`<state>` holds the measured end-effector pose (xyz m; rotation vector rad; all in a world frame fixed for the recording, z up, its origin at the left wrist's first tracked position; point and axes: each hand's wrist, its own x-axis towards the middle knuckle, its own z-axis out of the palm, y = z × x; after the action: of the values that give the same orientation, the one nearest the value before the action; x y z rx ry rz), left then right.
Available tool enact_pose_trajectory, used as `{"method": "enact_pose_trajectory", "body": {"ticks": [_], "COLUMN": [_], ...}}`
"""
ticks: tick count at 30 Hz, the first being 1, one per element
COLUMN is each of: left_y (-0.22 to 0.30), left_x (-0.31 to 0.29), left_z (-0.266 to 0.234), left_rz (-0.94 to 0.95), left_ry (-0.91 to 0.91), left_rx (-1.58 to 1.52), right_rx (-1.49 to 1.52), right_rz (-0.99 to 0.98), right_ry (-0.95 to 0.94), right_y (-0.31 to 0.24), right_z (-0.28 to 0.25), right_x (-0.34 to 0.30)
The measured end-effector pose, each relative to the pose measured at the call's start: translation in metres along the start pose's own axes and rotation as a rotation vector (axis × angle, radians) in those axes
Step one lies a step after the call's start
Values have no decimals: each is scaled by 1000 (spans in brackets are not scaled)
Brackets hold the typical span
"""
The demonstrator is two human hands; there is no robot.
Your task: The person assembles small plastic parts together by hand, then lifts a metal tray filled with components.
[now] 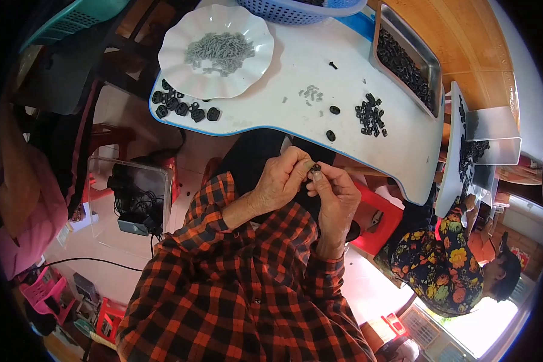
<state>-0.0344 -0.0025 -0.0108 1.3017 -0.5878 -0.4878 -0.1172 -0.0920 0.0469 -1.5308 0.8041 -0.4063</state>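
Observation:
Above my lap, just off the near edge of the table, both hands meet at one small black plastic piece (315, 168). The fingers of my left hand (282, 179) are closed on it from the left. From the right, my right hand (336, 196) pinches it between thumb and fingers, which cover most of it. Two black oval pieces (335, 110) lie on the white table (253, 111) beyond my hands. A cluster of small black parts (371, 114) lies to their right, and several small grey springs (311, 93) are scattered to their left.
A white scalloped plate (262, 45) heaped with grey springs stands at the far left, with rounded black pieces (181, 108) beside it. Far right is a metal tray (435, 66) of black parts. A blue basket (283, 13) stands behind. Another person (437, 265) works at the right.

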Motion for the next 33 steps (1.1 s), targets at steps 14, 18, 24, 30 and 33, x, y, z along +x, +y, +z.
{"method": "enact_pose_trajectory", "body": {"ticks": [14, 18, 24, 30, 33], "left_y": [5, 9, 21, 31, 30], "left_x": [0, 12, 42, 66, 71], "left_z": [2, -1, 5, 13, 14], "left_rz": [-65, 145, 416, 334, 279], "left_ry": [-49, -7, 1, -241, -322], "left_rx": [-55, 216, 648, 1009, 1063], "right_rx": [99, 121, 121, 147, 135], "right_rz": [51, 45, 7, 11, 3], "right_ry": [-14, 44, 79, 64, 79], "right_y": [8, 8, 12, 12, 13], "right_z": [-13, -19, -30, -33, -36], "right_x": [2, 5, 5, 2, 1]}}
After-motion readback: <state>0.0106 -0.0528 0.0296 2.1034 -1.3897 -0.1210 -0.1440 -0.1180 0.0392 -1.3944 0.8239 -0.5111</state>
